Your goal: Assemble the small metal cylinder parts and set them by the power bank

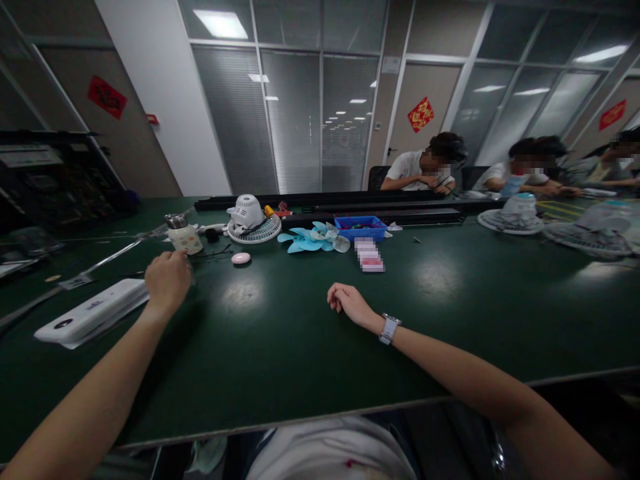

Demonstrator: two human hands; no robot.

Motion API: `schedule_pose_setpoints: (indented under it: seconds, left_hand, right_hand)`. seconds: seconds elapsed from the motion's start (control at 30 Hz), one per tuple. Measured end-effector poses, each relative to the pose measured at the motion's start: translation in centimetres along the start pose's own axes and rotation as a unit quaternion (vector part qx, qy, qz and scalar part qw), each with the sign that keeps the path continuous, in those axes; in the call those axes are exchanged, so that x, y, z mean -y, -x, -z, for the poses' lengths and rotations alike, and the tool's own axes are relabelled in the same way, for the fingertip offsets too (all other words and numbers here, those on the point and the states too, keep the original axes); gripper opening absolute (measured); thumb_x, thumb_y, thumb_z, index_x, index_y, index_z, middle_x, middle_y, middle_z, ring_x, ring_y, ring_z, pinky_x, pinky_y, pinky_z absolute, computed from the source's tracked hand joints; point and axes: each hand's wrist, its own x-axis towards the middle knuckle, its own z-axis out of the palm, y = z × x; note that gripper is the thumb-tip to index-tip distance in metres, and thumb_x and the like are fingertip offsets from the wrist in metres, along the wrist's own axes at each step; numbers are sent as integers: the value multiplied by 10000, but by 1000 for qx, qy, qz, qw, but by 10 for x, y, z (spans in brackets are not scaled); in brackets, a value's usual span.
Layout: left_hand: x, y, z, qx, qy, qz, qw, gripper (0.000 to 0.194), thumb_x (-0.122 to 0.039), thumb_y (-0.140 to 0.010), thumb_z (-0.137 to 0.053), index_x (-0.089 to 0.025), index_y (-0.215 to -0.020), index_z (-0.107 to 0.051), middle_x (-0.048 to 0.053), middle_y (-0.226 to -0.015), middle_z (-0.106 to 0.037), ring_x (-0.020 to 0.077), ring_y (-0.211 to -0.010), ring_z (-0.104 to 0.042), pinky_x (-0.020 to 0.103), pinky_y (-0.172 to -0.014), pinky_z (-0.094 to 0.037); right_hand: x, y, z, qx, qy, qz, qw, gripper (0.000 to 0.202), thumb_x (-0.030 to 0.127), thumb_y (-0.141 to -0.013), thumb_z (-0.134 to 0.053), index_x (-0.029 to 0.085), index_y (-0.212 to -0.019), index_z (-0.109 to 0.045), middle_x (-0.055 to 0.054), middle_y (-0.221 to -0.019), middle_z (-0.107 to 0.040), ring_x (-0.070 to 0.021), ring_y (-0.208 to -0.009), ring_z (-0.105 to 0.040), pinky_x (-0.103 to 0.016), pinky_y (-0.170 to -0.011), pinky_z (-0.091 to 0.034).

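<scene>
My left hand (169,283) is over the left side of the table, its back towards me and its fingers curled. Whatever it grips, if anything, is hidden behind the knuckles. Just beyond it stands a cream patterned flask (184,238) with a metal lid. Beside my left wrist lies a long white fan stand body (95,313) with a round dark opening at its near end. My right hand (349,301) rests on the table near the middle, fingers loosely curled in and nothing seen in them. A pale watch is on that wrist.
Beyond my hands are a pink oval object (241,259), a white fan housing on its grille (249,217), blue fan blades (313,238), a blue tray (361,227) and a blurred pink-and-white stack (369,256). More fan parts (513,217) lie at right. Several people sit across.
</scene>
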Motion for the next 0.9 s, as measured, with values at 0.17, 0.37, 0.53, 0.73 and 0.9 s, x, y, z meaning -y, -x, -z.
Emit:
schedule_pose_setpoints:
  seconds: [0.17, 0.37, 0.53, 0.73, 0.9]
  left_hand:
    - [9, 0, -8, 39, 7, 17, 999, 423, -212, -955, -331, -32, -1266, -555, 191, -1140, -582, 273, -889, -569, 313, -709, -407]
    - [14, -2, -12, 44, 13, 31, 998, 421, -231, -955, -331, -67, -1254, -579, 178, -1140, -596, 278, -935, -580, 325, -743, -428]
    - [9, -5, -10, 52, 18, 27, 998, 438, -289, -968, -321, -80, -1218, -612, 172, -1132, -617, 264, -943, -585, 322, -774, -432]
    - [9, -5, -12, 68, 13, 22, 997, 412, -228, -936, -358, -60, -1195, -631, 190, -1131, -615, 286, -931, -593, 343, -751, -449]
    - [14, -6, -16, 50, 9, 17, 999, 401, -178, -891, -406, -64, -1205, -628, 177, -1104, -616, 280, -922, -594, 331, -731, -453]
  right_hand:
    - [4, 1, 0, 0, 1, -4, 1000, 247, 133, -844, -349, 148, -725, -566, 3, -644, -537, -101, -567, -493, -213, -524, -378]
    - [3, 0, 0, 0, 1, -10, 1000, 245, 122, -843, -356, 148, -726, -569, 2, -647, -535, -92, -567, -492, -199, -522, -379]
    - [-2, -2, -1, -5, -3, -1, 1000, 245, 124, -833, -361, 150, -725, -579, 3, -627, -540, -91, -541, -480, -200, -508, -371]
    - [-4, -2, 0, -1, 0, 6, 1000, 243, 135, -832, -365, 154, -734, -587, 6, -630, -542, -91, -540, -480, -203, -510, -365]
    - [-4, -3, 0, 1, -1, 0, 1000, 239, 130, -828, -365, 151, -737, -585, 8, -625, -542, -89, -531, -478, -205, -510, -363]
